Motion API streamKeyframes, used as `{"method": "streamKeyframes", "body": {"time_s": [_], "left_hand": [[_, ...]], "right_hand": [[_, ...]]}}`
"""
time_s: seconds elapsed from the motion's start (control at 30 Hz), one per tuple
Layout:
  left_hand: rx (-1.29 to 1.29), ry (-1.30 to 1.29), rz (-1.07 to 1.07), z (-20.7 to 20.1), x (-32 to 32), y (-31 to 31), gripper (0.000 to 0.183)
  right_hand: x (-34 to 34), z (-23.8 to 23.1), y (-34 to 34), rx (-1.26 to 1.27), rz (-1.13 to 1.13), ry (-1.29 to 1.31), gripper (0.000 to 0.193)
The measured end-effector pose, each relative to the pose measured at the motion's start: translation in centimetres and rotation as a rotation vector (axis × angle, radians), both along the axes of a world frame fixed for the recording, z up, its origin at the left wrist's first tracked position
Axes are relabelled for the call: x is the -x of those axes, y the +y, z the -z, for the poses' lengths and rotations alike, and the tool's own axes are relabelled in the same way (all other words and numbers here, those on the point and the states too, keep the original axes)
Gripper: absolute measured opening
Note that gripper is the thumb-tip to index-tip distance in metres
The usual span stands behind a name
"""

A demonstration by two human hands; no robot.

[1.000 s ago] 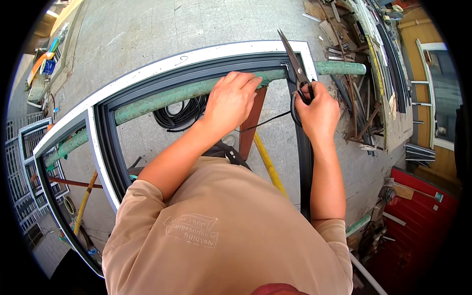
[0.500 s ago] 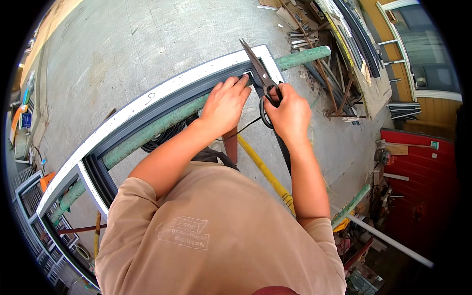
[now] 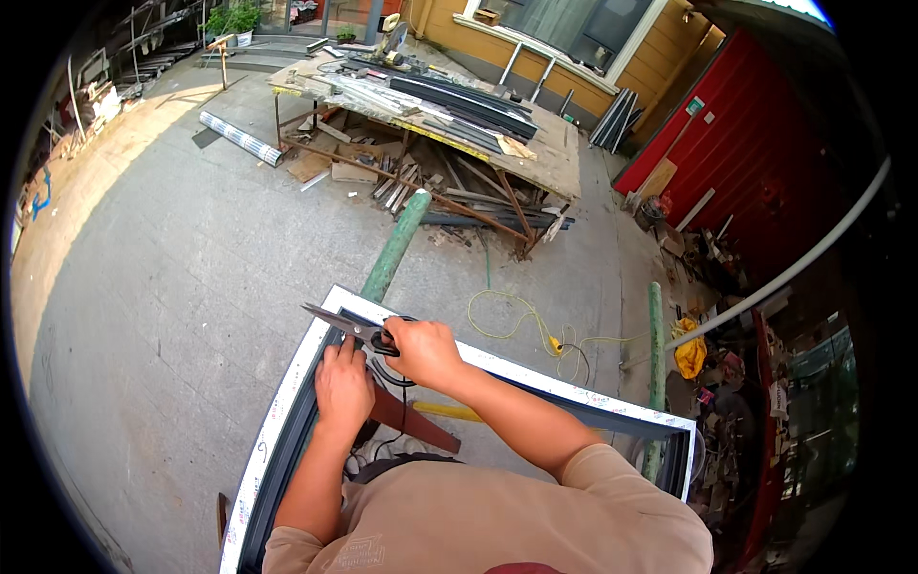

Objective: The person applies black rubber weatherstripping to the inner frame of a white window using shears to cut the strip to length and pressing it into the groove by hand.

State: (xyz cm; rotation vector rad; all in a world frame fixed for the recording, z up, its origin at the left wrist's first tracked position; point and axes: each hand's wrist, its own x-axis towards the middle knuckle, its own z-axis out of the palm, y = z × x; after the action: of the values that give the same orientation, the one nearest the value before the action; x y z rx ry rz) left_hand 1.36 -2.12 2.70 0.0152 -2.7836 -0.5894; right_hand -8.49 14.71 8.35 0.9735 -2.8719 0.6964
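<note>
Lettering (image 3: pixel 361 553) marks shirt (image 3: pixel 497 512); right hand (image 3: pixel 422 350) holds scissors (image 3: pixel 356 329).

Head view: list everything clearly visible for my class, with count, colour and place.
frame: one, white and dark, lower centre
scissors: one pair, dark, over the frame's corner
pipes: two, green, ahead and right
beam: one, brown, seen through the frame's opening
worktable: one, greyish, beyond the frame
scrap: uncounted, mixed, under the worktable
roll: one, silvery, left of the worktable
cord: count unclear, yellow, right of centre
bundle: one, yellow, right
wall: one, red, upper right
window: one, white-framed, top
plants: count unclear, green, upper left
shirt: one, tan, bottom
left hand: one, bare, at the frame beside the scissors
right hand: one, bare, holding the scissors
</note>
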Motion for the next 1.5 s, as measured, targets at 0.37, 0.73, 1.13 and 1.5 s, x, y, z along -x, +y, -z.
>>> {"method": "streamKeyframes", "body": {"time_s": [0.37,0.73,1.13,1.5], "left_hand": [[0.005,0.030,0.065,0.4,0.0,0.6,0.062],[0.187,0.038,0.097,1.5,0.3,0.0,0.060],[0.296,-0.104,0.091,-0.3,0.0,0.6,0.076],[0.317,-0.125,0.090,-0.3,0.0,1.0,0.077]], "right_hand": [[-2.5,-1.0,0.4,0.033,0.068,-0.029,0.027],[-8.0,2.0,2.0,0.080,0.182,-0.232,0.030],[-15.7,9.1,16.3,0.551,0.329,-0.743,0.041],[-14.7,3.8,23.7,0.369,0.175,-0.731,0.047]]}}
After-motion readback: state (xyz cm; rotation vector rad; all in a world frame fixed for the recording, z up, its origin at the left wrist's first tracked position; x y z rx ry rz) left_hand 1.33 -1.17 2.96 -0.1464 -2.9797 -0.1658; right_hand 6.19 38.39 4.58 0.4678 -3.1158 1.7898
